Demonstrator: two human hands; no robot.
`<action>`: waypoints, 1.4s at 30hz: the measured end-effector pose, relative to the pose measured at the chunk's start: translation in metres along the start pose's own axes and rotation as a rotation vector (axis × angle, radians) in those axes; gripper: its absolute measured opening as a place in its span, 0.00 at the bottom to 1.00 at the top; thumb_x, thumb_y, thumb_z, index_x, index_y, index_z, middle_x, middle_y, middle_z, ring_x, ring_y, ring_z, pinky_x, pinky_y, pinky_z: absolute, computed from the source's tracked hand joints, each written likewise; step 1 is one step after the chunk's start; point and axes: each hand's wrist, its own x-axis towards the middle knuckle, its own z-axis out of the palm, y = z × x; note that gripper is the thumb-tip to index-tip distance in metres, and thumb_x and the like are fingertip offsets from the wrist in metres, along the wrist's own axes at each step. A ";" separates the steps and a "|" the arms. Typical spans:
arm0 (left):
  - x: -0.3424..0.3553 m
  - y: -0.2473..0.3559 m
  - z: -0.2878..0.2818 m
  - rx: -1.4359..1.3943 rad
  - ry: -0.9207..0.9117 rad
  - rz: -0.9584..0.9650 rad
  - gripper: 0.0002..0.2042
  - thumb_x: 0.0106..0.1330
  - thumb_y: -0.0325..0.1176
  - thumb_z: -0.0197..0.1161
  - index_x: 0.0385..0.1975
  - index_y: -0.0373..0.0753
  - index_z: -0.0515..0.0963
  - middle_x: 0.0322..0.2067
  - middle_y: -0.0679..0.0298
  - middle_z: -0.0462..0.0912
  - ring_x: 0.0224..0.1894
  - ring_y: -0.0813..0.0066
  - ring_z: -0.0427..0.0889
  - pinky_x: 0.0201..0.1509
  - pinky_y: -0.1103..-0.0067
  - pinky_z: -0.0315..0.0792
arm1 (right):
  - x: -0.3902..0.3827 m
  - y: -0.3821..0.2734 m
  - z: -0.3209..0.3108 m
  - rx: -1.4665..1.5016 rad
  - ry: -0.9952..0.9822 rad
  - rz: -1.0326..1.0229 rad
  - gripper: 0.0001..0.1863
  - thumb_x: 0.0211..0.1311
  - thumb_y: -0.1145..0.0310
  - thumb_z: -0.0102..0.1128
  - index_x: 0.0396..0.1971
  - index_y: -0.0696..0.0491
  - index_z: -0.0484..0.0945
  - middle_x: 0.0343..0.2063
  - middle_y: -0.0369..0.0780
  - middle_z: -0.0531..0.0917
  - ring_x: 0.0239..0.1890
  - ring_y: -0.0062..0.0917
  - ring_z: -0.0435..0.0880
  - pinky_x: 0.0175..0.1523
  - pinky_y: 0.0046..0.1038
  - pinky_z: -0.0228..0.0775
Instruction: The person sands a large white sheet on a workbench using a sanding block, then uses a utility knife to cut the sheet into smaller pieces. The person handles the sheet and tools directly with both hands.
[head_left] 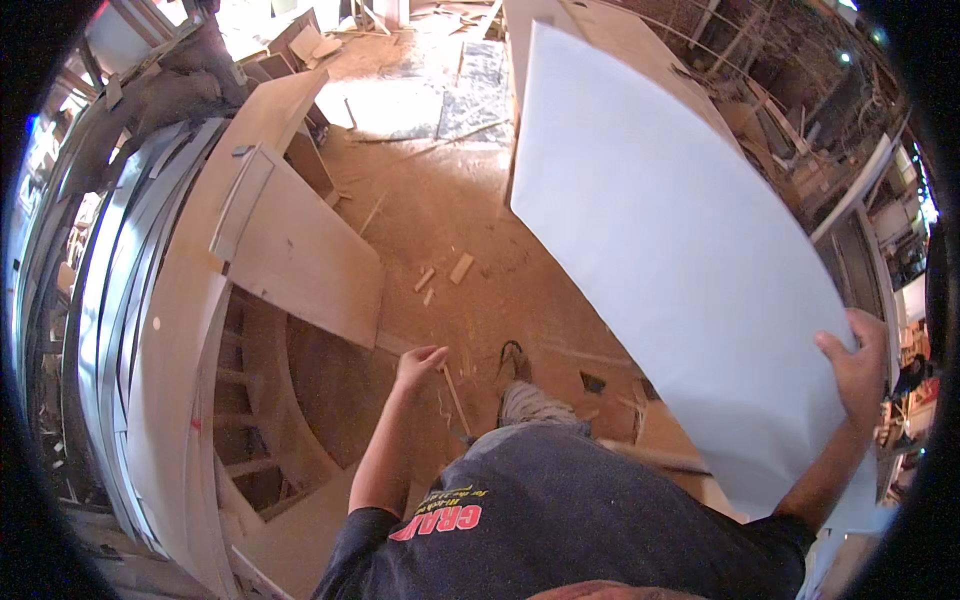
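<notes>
A large white sheet point(660, 240) slants along my right side, its far end reaching up beside a long board. My right hand point(862, 362) grips the sheet's outer edge, with the thumb on the white face and the other fingers mostly hidden behind it. My left hand point(420, 368) hangs over the floor in front of my body, its fingers closed together. A thin pale wooden strip point(456, 402) shows just beneath those fingertips; whether it is held or lies on the floor, I cannot tell.
On the left, a pale panel point(310, 250) leans near an open wooden frame point(285, 400), beside stacked shiny sheets point(110, 300). Small wood offcuts point(461, 268) lie on the dusty brown floor point(420, 215). Cluttered scrap point(770, 120) fills the far right.
</notes>
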 end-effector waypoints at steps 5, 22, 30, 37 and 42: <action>0.128 0.192 -0.038 -0.256 -0.164 0.291 0.35 0.66 0.48 0.72 0.63 0.26 0.73 0.59 0.51 0.80 0.61 0.64 0.79 0.66 0.71 0.70 | 0.157 -0.082 0.070 0.136 0.213 -0.106 0.37 0.48 0.62 0.81 0.59 0.57 0.75 0.57 0.46 0.77 0.62 0.36 0.75 0.69 0.38 0.65; 0.533 0.339 -0.164 -1.217 -0.517 0.341 0.18 0.71 0.30 0.63 0.59 0.38 0.72 0.53 0.62 0.80 0.57 0.67 0.79 0.66 0.61 0.71 | 0.590 -0.483 0.218 0.519 -0.018 -0.422 0.37 0.39 0.67 0.82 0.52 0.58 0.75 0.50 0.42 0.77 0.56 0.31 0.77 0.67 0.36 0.65; 0.631 0.441 -0.223 -1.139 -0.658 -0.052 0.08 0.72 0.34 0.62 0.47 0.42 0.78 0.47 0.64 0.83 0.55 0.65 0.80 0.68 0.60 0.67 | 0.697 -0.525 0.283 0.464 -0.405 -0.184 0.30 0.40 0.64 0.84 0.44 0.57 0.77 0.43 0.36 0.77 0.48 0.25 0.77 0.60 0.29 0.66; 0.847 0.505 -0.222 -1.006 -0.822 -0.071 0.09 0.73 0.40 0.62 0.47 0.45 0.81 0.46 0.69 0.85 0.54 0.67 0.80 0.63 0.62 0.67 | 0.838 -0.565 0.407 0.584 -0.295 -0.126 0.20 0.44 0.61 0.77 0.21 0.59 0.74 0.21 0.30 0.69 0.27 0.16 0.67 0.33 0.24 0.57; 0.949 0.602 -0.231 -0.839 -0.707 -0.213 0.10 0.72 0.39 0.63 0.49 0.45 0.79 0.50 0.68 0.83 0.57 0.66 0.78 0.64 0.61 0.67 | 0.950 -0.513 0.574 0.683 -0.354 0.138 0.16 0.46 0.64 0.77 0.27 0.60 0.81 0.25 0.34 0.78 0.31 0.19 0.77 0.40 0.25 0.68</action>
